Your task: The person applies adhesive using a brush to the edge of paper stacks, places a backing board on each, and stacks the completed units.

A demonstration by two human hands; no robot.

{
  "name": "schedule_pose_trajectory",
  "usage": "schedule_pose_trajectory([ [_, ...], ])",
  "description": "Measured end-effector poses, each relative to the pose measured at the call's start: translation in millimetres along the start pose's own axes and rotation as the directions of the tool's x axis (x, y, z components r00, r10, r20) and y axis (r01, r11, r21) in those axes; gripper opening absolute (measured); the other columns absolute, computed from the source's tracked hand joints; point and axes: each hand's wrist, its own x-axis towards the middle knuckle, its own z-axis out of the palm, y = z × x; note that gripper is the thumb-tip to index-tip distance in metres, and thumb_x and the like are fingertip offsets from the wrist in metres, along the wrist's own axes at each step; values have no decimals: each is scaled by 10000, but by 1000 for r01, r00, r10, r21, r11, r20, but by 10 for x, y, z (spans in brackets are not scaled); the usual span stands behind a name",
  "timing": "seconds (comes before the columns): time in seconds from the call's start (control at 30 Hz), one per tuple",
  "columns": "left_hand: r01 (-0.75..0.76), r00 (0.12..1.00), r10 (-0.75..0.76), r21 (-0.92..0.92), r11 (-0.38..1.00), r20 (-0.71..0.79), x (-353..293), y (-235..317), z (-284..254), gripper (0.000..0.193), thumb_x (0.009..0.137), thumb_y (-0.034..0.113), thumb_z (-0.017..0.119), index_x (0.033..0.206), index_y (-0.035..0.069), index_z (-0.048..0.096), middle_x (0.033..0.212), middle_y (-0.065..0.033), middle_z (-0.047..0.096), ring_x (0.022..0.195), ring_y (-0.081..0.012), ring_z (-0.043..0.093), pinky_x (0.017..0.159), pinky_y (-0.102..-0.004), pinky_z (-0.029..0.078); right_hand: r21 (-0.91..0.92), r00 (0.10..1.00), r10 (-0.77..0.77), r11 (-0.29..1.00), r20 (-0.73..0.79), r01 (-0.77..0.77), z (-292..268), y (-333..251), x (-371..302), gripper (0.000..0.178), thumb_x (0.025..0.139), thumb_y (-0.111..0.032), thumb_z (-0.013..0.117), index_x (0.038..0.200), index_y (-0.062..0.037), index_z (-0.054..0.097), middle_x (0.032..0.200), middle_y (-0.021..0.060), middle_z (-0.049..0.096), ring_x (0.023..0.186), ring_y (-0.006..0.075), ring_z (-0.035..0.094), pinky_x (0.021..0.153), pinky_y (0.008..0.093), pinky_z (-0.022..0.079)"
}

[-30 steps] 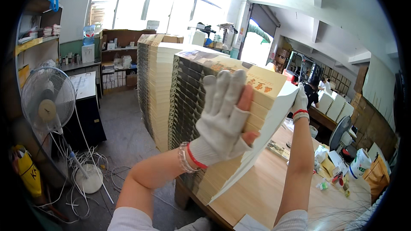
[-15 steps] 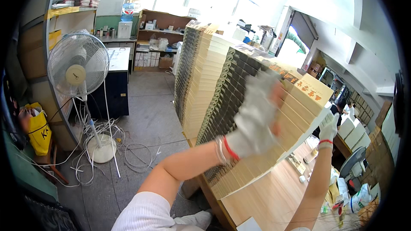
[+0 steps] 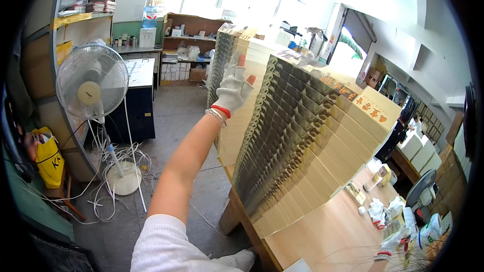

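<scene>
My left hand (image 3: 234, 88), in a white knit glove with bare fingertips and a red cuff, is raised with its fingers stretched out and apart. It holds nothing and shows against the far stack of books (image 3: 227, 136); whether it touches them I cannot tell. Right of it stands the near tall stack of books (image 3: 297, 136), with dark patterned spines and cream page edges, on the wooden table (image 3: 312, 242). My right hand (image 3: 391, 244), also gloved, is low at the right among white cloths and small things; its fingers are not clear.
A standing fan (image 3: 92, 83) with tangled cables around its base is at the left, beside a shelf and a yellow bag (image 3: 49, 158). A crumpled white glove (image 3: 376, 211), a clear jar (image 3: 375, 177) and a smaller fan (image 3: 422, 189) are at the right. People work farther back.
My left hand has swung left and away from the near stack, uncovering its patterned side. My right hand has dropped from the stack's right side down to the cluttered table.
</scene>
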Motion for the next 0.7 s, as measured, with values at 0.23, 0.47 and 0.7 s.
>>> schedule_pose_trajectory([
  [0.23,-44,998,45,18,999,-50,-84,-34,-92,730,957,369,492,1521,63,144,1580,-192,121,1442,-344,201,1175,-432,184,-59,979,25,998,-204,-38,-613,-82,115,626,947,-595,414,1321,-105,527,1209,21,617,981,137,603,849,301,510],
  [0.47,-168,978,199,326,931,-64,19,93,53,670,950,313,494,1494,34,221,1535,-246,218,1433,-307,244,1150,-369,252,-85,973,40,995,-229,-60,-931,-141,-155,625,949,-590,413,1327,-104,521,1223,23,609,986,137,600,857,303,507],
  [0.7,590,504,-863,-736,331,16,-287,-66,-518,594,1025,386,362,1477,18,249,1435,-179,413,1285,-265,451,1048,-342,397,-117,957,46,990,-287,-82,-1437,-255,-421,624,950,-585,412,1333,-103,515,1237,26,600,990,137,596,866,305,503],
])
